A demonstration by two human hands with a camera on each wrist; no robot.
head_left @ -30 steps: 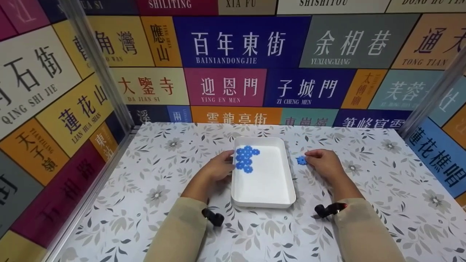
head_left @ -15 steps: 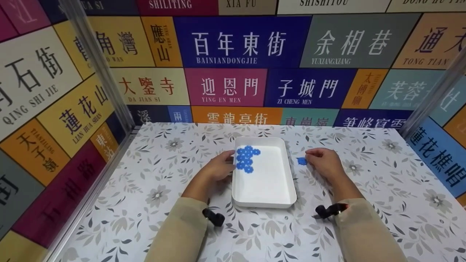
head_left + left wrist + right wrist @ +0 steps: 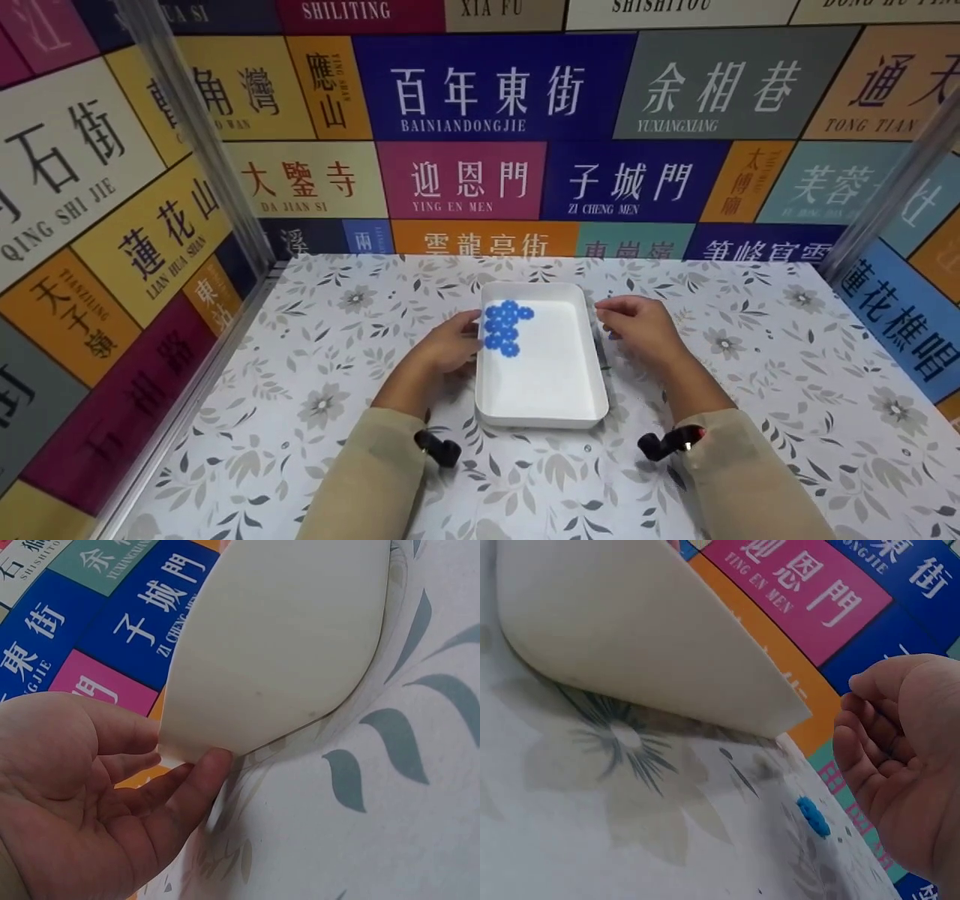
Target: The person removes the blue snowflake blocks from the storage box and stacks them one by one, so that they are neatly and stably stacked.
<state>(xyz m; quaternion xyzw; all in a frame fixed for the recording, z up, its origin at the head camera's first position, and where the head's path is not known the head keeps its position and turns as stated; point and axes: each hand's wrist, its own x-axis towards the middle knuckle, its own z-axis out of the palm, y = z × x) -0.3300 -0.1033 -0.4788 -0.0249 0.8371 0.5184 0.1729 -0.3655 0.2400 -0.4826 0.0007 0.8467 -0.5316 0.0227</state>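
A white shallow tray lies on the table. In its far left part sits a cluster of small blue flower-shaped pieces. My left hand touches the outside of the tray's left wall, with its fingertips at the rim and low on the wall. Beside the right wall is my right hand, its fingers loosely curled with nothing between them. One loose blue piece lies on the table below this hand in the right wrist view; the hand hides it in the head view.
A leaf-patterned white cloth covers the table. Walls of coloured sign panels stand behind it and at both sides, with clear corner posts. Black wrist cameras are strapped at both cuffs.
My right hand has moved left from beside the loose blue piece to the tray's right rim, covering that piece in the head view. The left hand and tray stay in place.
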